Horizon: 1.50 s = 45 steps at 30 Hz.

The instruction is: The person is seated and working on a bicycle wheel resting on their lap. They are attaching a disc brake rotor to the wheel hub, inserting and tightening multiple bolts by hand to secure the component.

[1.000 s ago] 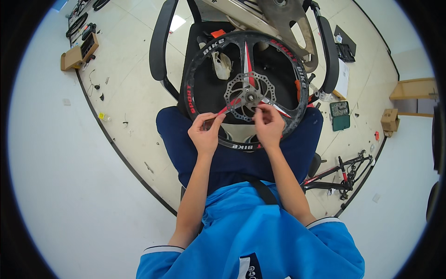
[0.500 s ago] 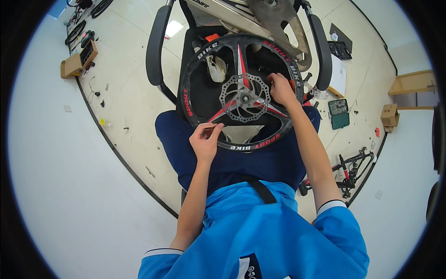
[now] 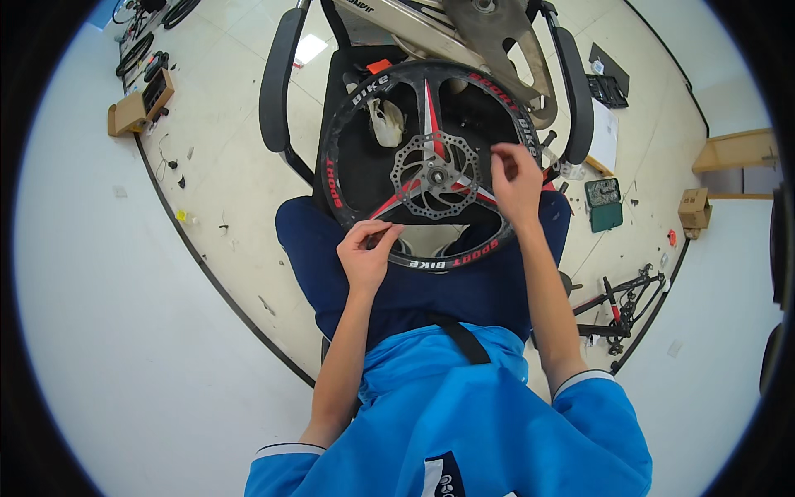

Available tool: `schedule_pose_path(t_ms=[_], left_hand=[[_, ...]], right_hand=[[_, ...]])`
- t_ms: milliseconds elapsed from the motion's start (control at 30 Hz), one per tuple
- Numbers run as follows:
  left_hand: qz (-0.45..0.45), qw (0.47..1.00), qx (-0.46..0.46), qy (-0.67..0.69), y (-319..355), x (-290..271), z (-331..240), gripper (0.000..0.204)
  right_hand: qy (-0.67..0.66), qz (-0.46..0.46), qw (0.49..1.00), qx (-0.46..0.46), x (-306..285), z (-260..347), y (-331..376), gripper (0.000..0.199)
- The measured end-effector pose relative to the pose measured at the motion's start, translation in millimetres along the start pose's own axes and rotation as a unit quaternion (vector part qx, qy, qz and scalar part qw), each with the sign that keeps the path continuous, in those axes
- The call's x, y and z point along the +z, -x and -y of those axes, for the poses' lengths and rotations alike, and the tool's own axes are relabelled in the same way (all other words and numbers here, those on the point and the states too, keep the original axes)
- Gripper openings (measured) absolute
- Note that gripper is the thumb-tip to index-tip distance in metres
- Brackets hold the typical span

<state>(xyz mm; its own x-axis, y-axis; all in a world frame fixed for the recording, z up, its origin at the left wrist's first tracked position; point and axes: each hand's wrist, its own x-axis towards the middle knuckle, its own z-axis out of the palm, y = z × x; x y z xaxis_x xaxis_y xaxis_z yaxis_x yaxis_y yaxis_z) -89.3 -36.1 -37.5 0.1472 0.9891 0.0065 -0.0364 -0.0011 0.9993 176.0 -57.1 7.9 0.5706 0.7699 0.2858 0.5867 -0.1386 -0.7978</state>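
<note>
Tiled floor [image 3: 240,116], chair [image 3: 282,83] beneath wheel [image 3: 437,176]

Black three-spoke wheel [image 3: 431,116], silver brake disc [image 3: 436,210] upward, partly over lap [image 3: 431,306]

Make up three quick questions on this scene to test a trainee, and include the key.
1. Fill in the number: the wheel has ___ spokes.
2. True or false: the green case on the floor is shut.
3. Which is over the lower-left part of the wheel?
A. the left hand
B. the right hand
C. neither hand

Key: 1. three; 2. false, it lies open; 3. A
</note>
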Motion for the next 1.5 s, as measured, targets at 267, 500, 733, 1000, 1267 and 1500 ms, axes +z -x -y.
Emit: schedule_pose_path(t_ms=[267,500,733,1000,1267,1500], left_hand=[[-0.005,0.974,0.208,-0.086,-43,58,-38,0.015],[0.022,0.988,0.128,-0.081,-59,67,-21,0.011],[0.013,0.987,0.149,-0.060,-62,72,-20,0.012],[0.030,0.964,0.235,-0.122,-65,74,-8,0.012],[0.031,0.971,0.202,-0.128,-70,75,-14,0.014],[0.090,0.962,0.218,-0.137,-72,69,-23,0.030]], right_hand=[[-0.124,0.016,0.992,0.012,32,46,62,0.010],[-0.140,0.009,0.989,0.044,36,40,72,0.009],[-0.137,0.037,0.988,0.058,32,31,84,0.009],[-0.173,0.032,0.984,-0.010,31,45,54,0.020],[-0.174,0.068,0.981,-0.059,37,60,33,0.026],[-0.180,0.074,0.980,-0.030,44,55,34,0.019]])
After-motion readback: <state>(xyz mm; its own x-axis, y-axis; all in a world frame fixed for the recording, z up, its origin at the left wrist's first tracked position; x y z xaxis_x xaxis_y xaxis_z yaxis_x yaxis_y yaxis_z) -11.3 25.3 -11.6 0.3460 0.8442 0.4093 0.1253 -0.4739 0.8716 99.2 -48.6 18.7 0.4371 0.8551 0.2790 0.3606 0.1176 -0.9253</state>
